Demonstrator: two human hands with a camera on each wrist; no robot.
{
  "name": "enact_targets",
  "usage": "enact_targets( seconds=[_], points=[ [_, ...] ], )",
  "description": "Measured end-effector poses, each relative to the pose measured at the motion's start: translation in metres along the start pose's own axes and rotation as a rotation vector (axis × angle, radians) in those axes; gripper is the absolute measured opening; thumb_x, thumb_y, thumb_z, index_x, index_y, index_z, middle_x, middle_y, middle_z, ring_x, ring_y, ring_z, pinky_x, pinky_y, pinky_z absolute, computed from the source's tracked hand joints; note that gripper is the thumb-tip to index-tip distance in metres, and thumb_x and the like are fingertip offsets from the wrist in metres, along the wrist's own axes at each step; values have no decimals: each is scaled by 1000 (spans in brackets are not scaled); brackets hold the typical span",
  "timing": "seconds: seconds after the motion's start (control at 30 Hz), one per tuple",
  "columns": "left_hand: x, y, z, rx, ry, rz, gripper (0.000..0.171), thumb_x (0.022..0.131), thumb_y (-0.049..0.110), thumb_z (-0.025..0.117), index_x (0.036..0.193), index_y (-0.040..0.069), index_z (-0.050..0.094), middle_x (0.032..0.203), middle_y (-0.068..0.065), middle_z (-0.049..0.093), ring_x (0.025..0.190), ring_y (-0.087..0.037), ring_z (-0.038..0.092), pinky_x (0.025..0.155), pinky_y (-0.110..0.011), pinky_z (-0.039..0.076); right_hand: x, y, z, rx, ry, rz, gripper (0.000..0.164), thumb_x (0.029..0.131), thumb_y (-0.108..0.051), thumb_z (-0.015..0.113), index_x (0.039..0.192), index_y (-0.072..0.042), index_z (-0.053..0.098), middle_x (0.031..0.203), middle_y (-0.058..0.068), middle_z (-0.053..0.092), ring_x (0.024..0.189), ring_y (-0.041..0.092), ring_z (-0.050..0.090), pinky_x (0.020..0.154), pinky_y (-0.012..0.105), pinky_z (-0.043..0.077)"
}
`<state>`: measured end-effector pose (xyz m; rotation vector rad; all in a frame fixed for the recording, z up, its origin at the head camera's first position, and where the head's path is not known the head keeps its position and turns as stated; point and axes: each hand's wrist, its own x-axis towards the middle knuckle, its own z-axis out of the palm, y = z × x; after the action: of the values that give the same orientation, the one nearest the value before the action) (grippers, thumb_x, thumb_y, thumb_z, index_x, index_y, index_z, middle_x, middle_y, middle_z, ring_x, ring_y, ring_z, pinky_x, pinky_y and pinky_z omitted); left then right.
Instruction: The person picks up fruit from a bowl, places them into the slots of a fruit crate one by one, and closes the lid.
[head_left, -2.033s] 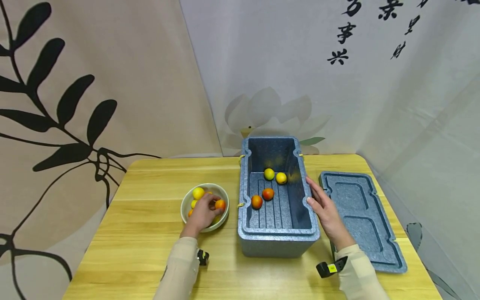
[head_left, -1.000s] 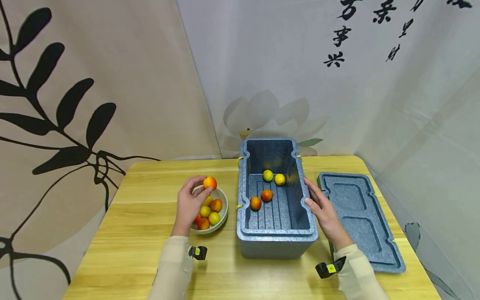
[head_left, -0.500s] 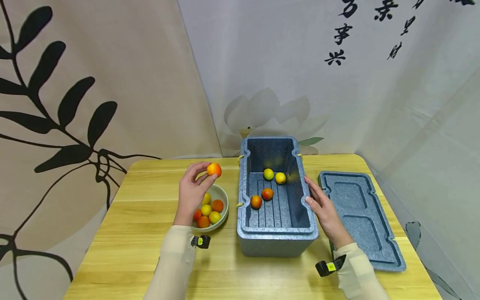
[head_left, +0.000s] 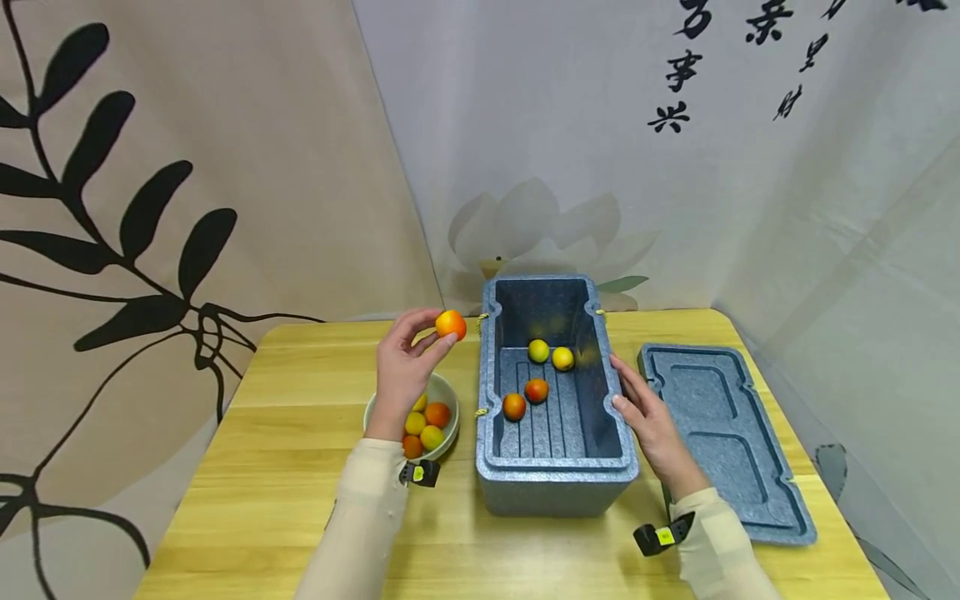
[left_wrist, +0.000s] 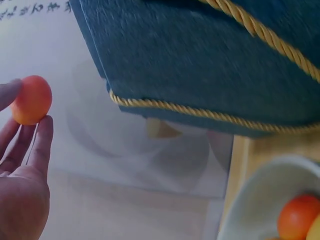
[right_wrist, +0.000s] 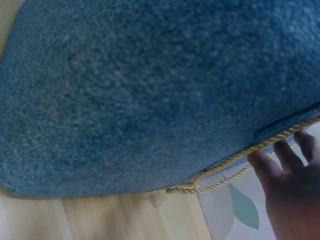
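Observation:
My left hand (head_left: 405,367) pinches a small round orange-red fruit (head_left: 451,325) between thumb and fingertips. It holds the fruit in the air, left of the blue-grey foam box (head_left: 555,471). In the left wrist view the same fruit (left_wrist: 32,100) sits at the fingertips, apart from the box wall (left_wrist: 165,55). A pale bowl (head_left: 456,433) with several yellow and orange fruits stands below, partly hidden by my left wrist. My right hand (head_left: 656,429) rests on the box's right rim. In the right wrist view its fingers (right_wrist: 290,157) touch the side by a gold rope.
Inside the open box lie two yellow fruits (head_left: 538,351) and two orange-red ones (head_left: 513,407). Its lid (head_left: 731,442) lies on the wooden table (head_left: 247,475) to the right, close to my right forearm. A printed cloth (head_left: 300,167) hangs behind the table.
My left hand picked the orange-red fruit out of the bowl, raised it and moved right towards the box. The right hand has stayed at the box rim.

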<state>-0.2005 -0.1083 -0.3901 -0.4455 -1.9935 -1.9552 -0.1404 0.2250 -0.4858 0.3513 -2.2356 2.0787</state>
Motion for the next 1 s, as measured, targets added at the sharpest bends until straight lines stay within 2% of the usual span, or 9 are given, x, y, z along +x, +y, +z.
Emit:
enact_targets(
  seconds=[0.13, 0.27, 0.37, 0.5, 0.67, 0.8, 1.0],
  points=[
    [6, 7, 9, -21, 2, 15, 37, 83, -10, 73, 117, -15, 60, 117, -24, 56, 107, -29, 60, 91, -33, 53, 1, 0, 0, -13, 5, 3, 52, 104, -9, 47, 154, -10, 32, 158, 16, 24, 143, 19, 25, 105, 14, 32],
    [13, 15, 18, -36, -26, 52, 37, 83, -11, 73, 117, -16, 59, 116, -26, 55, 107, -31, 59, 91, -35, 54, 1, 1, -1, -9, 5, -3, 52, 104, -9, 47, 154, -10, 32, 158, 16, 24, 144, 24, 22, 105, 14, 32],
    [18, 20, 26, -44, -69, 92, 36, 82, -14, 71, 116, -17, 59, 115, -27, 54, 106, -33, 59, 91, -39, 54, 1, 1, 0, -6, 5, -5, 52, 104, -9, 47, 154, -9, 32, 158, 16, 23, 144, 25, 22, 105, 14, 32],
    [25, 27, 39, -60, -165, 140, 35, 83, -16, 69, 116, -17, 58, 115, -26, 54, 107, -32, 60, 92, -43, 53, -1, 2, 0, -3, 9, -11, 51, 104, -9, 46, 154, -9, 32, 158, 16, 24, 144, 21, 23, 106, 14, 31],
    [33, 35, 53, -39, -239, 157, 34, 85, -10, 70, 117, -15, 59, 117, -23, 55, 107, -29, 59, 93, -46, 52, -2, 3, 1, 9, 2, -27, 52, 104, -7, 45, 154, -8, 31, 158, 17, 23, 144, 19, 24, 106, 15, 32],
    [42, 26, 60, -12, -259, 148, 35, 86, -8, 71, 119, -11, 61, 118, -21, 55, 109, -29, 58, 94, -45, 51, -2, 4, 1, 19, 1, -33, 51, 104, -6, 45, 154, -6, 31, 158, 18, 23, 143, 18, 24, 105, 14, 32],
    [56, 8, 68, 6, -291, 95, 36, 87, 0, 73, 121, -2, 63, 119, -11, 55, 109, -23, 58, 95, -34, 51, -1, 5, 0, 20, 3, -43, 51, 104, -4, 44, 153, -4, 32, 158, 20, 24, 142, 14, 26, 106, 14, 31]
  ],
)
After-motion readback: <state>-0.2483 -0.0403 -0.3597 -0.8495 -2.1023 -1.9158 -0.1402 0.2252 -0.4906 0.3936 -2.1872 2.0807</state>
